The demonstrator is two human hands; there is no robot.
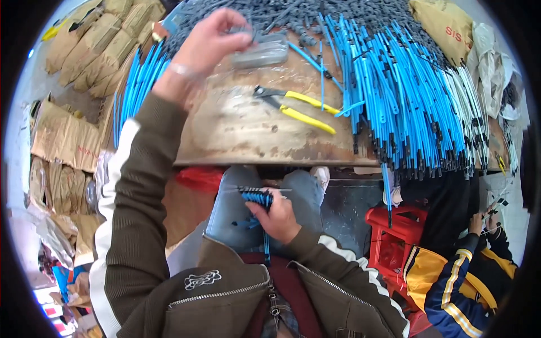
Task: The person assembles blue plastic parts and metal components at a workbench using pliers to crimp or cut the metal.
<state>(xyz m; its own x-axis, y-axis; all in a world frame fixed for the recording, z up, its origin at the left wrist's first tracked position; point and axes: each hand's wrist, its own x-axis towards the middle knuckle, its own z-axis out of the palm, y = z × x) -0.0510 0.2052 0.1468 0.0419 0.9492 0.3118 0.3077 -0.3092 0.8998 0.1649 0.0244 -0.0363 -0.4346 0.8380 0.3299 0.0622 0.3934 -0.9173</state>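
one pair of yellow-handled pliers [298, 107] lies on the one counter [236, 135]. one clear plastic bag [260, 52] sits by the left hand [205, 48]. two hands belong to the wearer, the right hand [276, 217] included. one red stool [394, 236]. blue cables [406, 107] are too many to count (a heaped pile), and one small bundle [256, 197] rests on the lap.

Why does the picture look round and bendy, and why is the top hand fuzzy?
In the head view, the fisheye lens bends the table edge and leaves black corners; the left hand over the grey pieces is smeared with blur; the right hand with its blue bundle is sharper; the yellow pliers look crisp in soft, even light.
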